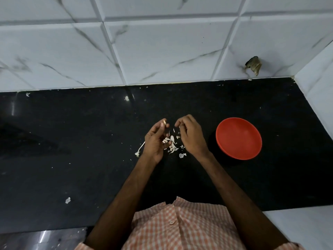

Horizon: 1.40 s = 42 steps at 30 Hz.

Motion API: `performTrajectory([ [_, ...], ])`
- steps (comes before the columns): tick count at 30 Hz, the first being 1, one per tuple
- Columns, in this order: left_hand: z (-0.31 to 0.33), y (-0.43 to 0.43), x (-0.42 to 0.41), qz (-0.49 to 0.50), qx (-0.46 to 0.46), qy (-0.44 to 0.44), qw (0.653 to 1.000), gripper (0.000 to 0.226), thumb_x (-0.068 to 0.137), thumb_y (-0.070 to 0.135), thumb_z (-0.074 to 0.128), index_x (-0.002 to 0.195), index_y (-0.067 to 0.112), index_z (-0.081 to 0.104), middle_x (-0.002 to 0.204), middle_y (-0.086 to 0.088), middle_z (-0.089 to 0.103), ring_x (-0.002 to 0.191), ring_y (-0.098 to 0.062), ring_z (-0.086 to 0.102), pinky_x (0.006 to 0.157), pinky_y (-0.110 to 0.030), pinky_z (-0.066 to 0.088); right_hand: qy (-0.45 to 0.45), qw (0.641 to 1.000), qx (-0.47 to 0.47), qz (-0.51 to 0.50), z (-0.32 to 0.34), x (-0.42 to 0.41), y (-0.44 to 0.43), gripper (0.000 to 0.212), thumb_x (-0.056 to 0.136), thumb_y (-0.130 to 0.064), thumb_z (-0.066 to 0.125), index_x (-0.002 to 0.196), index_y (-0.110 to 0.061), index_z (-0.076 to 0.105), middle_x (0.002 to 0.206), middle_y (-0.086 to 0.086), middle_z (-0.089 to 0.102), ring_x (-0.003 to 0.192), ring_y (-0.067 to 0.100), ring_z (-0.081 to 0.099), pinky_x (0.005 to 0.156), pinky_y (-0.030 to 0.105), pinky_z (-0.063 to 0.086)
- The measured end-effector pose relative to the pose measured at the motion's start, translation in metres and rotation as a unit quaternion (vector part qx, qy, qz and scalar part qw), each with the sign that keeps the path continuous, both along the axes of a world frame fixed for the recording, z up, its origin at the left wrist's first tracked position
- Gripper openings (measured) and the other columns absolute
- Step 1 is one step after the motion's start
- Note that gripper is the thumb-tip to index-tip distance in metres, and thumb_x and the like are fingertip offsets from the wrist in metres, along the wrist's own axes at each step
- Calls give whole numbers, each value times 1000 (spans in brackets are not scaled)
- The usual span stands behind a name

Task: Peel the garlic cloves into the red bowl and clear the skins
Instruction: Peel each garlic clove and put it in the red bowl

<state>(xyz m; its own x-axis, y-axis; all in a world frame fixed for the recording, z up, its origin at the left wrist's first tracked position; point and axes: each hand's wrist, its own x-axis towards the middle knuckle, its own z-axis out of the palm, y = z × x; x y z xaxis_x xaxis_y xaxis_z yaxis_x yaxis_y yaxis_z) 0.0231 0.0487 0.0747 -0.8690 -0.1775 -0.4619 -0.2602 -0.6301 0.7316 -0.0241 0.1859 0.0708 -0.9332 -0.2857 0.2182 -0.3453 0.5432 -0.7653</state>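
My left hand (pixel 156 139) pinches a small garlic clove (pixel 164 122) at its fingertips, raised over the black counter. More pale cloves (pixel 165 141) lie in its curled lower fingers. My right hand (pixel 191 135) hovers just to the right, its fingertips pinching a white scrap of skin (pixel 179 126). Loose garlic skins (pixel 173 147) litter the counter between and below the hands. The red bowl (pixel 238 138) stands to the right of my right hand, and I see nothing inside it.
A garlic stem (pixel 140 150) lies left of my left wrist. Stray skin bits (pixel 67 200) dot the black counter (pixel 72 141). A white marbled tile wall (pixel 162 51) backs the counter, and a side wall (pixel 317 83) closes the right end.
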Motion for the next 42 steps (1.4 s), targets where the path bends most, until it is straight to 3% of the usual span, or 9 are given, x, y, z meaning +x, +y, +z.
performTrajectory([
  [2,1,-1,-1,-3,-2,3,1000,17,100,19,59,114,19,67,90,9,71,68,-6,57,52,-24,51,8,1000,1,9,2,1,-1,13,99,-6,53,104,-10,64,104,-3,58,89,5,57,75,24,51],
  [6,1,-3,0,-16,-14,26,999,12,98,19,61,108,17,67,97,1,72,75,-11,64,57,-31,55,33,999,-2,30,7,3,-6,12,98,-22,58,104,-13,64,104,-4,59,95,12,59,76,35,57],
  [11,2,0,1,-6,-36,29,999,8,96,14,63,101,14,69,95,-8,70,86,-20,69,64,-39,60,56,998,20,27,9,5,-10,8,93,-21,65,99,-15,65,99,-6,59,89,9,59,70,34,58],
  [19,4,4,2,-2,-68,57,996,8,94,8,65,101,7,68,93,-10,72,84,-21,71,61,-37,60,54,998,16,21,15,6,-8,6,92,-15,69,93,-10,68,89,-2,62,73,7,59,65,28,55],
  [28,-2,-3,1,-40,-186,96,977,4,91,8,70,94,6,71,94,-18,72,79,-23,67,49,-29,53,62,995,60,52,15,3,-2,7,90,-16,69,89,-9,68,81,-2,64,69,8,58,63,30,55],
  [36,-7,-5,2,-53,-199,88,975,7,93,7,68,96,2,70,102,-29,68,86,-35,66,46,-30,57,45,995,62,68,14,-2,0,11,89,-18,71,81,-10,67,76,-4,64,67,8,60,62,28,55],
  [42,-10,-1,1,-48,-179,69,980,12,95,10,66,103,1,69,100,-22,70,85,-32,65,48,-29,56,-1,999,6,39,14,-1,-2,12,86,-17,75,79,-11,69,73,-6,65,65,10,63,59,26,55],
])
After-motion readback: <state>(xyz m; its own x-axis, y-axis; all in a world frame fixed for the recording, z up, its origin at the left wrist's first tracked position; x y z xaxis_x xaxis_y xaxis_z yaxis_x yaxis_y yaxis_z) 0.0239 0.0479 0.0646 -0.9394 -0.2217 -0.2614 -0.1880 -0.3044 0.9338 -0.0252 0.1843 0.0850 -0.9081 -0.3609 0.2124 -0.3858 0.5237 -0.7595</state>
